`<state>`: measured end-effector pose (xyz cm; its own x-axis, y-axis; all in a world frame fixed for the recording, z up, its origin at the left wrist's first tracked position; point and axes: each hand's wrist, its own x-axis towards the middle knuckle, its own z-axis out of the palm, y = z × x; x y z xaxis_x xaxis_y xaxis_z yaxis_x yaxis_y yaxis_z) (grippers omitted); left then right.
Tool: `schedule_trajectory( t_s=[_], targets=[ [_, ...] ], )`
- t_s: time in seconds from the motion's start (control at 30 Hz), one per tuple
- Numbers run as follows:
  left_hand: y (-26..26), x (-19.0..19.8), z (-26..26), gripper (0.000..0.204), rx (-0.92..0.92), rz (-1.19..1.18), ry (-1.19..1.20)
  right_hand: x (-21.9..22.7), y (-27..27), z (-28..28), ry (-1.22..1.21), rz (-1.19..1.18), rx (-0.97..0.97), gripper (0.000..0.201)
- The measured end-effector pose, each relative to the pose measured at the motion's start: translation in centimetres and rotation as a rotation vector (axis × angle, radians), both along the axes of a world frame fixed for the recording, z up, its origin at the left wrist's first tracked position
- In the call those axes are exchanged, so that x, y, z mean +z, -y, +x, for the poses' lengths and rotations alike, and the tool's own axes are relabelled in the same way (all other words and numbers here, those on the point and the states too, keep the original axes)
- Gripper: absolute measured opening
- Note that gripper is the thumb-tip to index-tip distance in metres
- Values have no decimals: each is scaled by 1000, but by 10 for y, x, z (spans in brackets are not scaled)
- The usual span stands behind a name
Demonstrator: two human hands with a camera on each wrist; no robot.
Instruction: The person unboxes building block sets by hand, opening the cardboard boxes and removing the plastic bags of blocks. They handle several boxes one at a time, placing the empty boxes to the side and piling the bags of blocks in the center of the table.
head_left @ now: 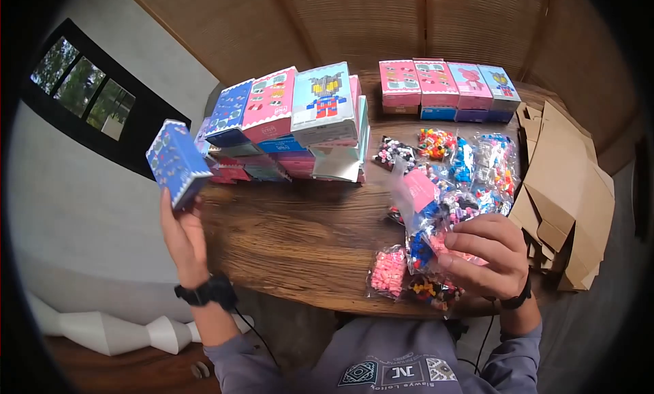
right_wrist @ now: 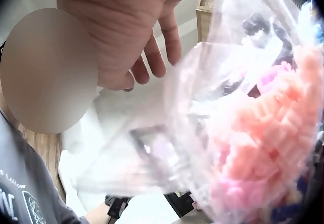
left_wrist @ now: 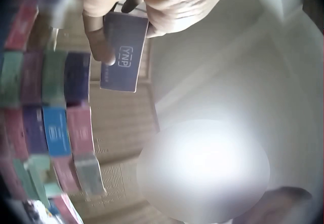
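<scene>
My left hand (head_left: 184, 240) grips a small blue cardboard box (head_left: 176, 163), raised at the table's left side. In the left wrist view, fingers and thumb hold the box (left_wrist: 119, 77) by its edges, with "YNP" printed on the side facing that camera. At the right, my right hand (head_left: 492, 254) hovers over a pile of clear plastic bags of small building bricks. Its fingers (right_wrist: 154, 57) are loosely extended beside a bag of pink and peach bricks (right_wrist: 263, 148), not curled round it. A bag holding a pink paper (head_left: 420, 189) stands up from the pile.
Stacked pink, blue and mint boxes (head_left: 270, 111) stand at the table's back left. A shorter row of boxes (head_left: 470, 87) sits at the back right. Flattened brown cardboard (head_left: 565, 189) lies along the right edge. A pink brick bag (head_left: 388, 271) is near the front edge.
</scene>
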<state>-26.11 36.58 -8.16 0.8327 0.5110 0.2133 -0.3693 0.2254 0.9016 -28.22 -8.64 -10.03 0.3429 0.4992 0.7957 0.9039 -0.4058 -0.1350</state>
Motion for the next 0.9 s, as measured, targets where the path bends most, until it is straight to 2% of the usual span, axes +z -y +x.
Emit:
schedule_trajectory(
  t_s=[0.07,0.17,0.3,0.5,0.7,0.8,0.9],
  targets=[
    [-36,-6,23,31,115,-34,7,-3,0,1,-22,-27,-26,29],
    [-86,-18,54,31,152,-1,-44,-6,3,5,-53,-82,-7,32],
    [-126,-29,98,30,196,27,-177,-10,5,7,-53,-89,-20,34],
    [-123,-31,138,28,240,256,-349,-11,9,5,-53,-91,-70,36],
    [-104,-32,148,31,147,255,-322,-12,10,8,-82,-99,-70,35],
    [-92,-31,152,35,205,403,-381,-13,10,9,-101,-104,-61,33],
    [-86,-33,159,37,206,475,-327,-14,9,9,-93,-91,-80,29]
  ],
)
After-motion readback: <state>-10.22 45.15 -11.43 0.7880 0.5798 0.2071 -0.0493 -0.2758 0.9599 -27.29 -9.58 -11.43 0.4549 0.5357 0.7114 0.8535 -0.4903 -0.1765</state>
